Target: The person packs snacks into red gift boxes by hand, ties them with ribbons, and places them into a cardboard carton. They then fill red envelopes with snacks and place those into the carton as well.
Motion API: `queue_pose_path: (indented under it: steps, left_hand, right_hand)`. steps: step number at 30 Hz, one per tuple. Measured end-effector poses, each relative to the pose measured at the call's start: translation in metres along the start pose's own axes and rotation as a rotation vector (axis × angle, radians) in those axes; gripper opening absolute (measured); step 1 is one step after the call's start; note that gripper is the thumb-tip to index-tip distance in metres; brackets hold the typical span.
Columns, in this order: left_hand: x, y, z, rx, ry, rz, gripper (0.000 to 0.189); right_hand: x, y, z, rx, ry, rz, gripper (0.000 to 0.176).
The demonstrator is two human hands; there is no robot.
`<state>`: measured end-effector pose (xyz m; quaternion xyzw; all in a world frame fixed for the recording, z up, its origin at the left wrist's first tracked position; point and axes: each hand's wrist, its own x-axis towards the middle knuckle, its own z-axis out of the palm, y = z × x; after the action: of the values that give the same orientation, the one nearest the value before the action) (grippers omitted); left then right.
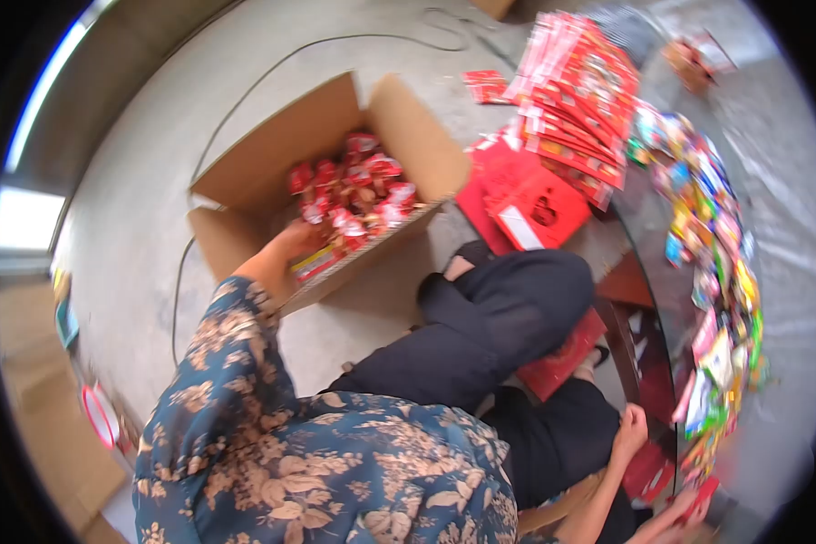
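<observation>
My left hand reaches over the side of an open cardboard box. Its fingers are blurred among red-and-white wrapped packets piled inside, so I cannot see what they grip. My right hand hovers by the dark trousers at the lower right, near the glass tabletop's edge. Its fingers are curled closed, and whatever may be in them is hidden. Another person's hand holds a small red packet near the bottom right.
Printed red bags lie fanned on the table, beside plain red bags. Colourful wrapped sweets form a long row along it. A dark cable runs over the floor. A roll of tape stands at left.
</observation>
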<state>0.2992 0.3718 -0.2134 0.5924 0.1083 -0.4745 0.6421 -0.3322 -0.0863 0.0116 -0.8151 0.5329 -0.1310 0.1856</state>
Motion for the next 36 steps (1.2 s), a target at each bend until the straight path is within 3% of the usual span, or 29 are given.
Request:
queue_pose_path:
  steps: [1,2,6,10,14,18,21,23,26,31,36]
  left_hand:
    - [-0.011,0.009,0.001,0.048,-0.014,-0.036,0.024]
    - [0.015,-0.003,-0.036,0.179,-0.029,-0.092,0.025]
    - [0.011,0.014,-0.052,0.247,0.092,-0.194,0.030]
    - [0.037,0.015,-0.089,0.350,0.397,-0.172,0.048]
    - [0.053,0.036,-0.095,0.369,0.613,0.059,0.035]
    - [0.045,0.089,-0.042,0.343,0.839,0.529,0.027]
    - [0.039,0.131,0.019,0.220,0.559,0.872,0.037]
    - [0.032,0.155,0.079,0.254,0.433,0.940,0.041]
    - [-0.006,0.172,0.189,0.212,0.282,0.922,0.045]
    - [-0.018,0.162,0.294,0.254,-0.064,0.957,0.043]
    - [-0.049,0.147,0.378,0.256,-0.256,1.065,0.040]
  right_hand:
    - [-0.004,-0.028,-0.003,0.035,0.006,0.084,0.012]
    - [-0.003,-0.012,0.002,0.032,0.039,0.071,0.012]
    - [-0.008,-0.014,0.003,0.014,0.101,0.010,0.010]
    - [-0.014,-0.015,0.007,0.028,0.154,0.018,0.011]
    - [-0.021,-0.009,0.009,0.036,0.220,0.012,0.013]
    - [-0.027,-0.015,0.015,0.004,0.272,-0.001,0.013]
    - [-0.033,-0.022,0.011,-0.058,0.339,-0.025,0.013]
    - [-0.034,-0.022,0.011,-0.067,0.343,0.050,0.011]
    - [-0.036,-0.027,0.008,-0.014,0.402,0.015,0.009]
    - [-0.046,-0.031,0.002,-0.020,0.385,0.097,0.009]
    - [-0.048,-0.018,0.007,-0.032,0.429,0.038,0.009]
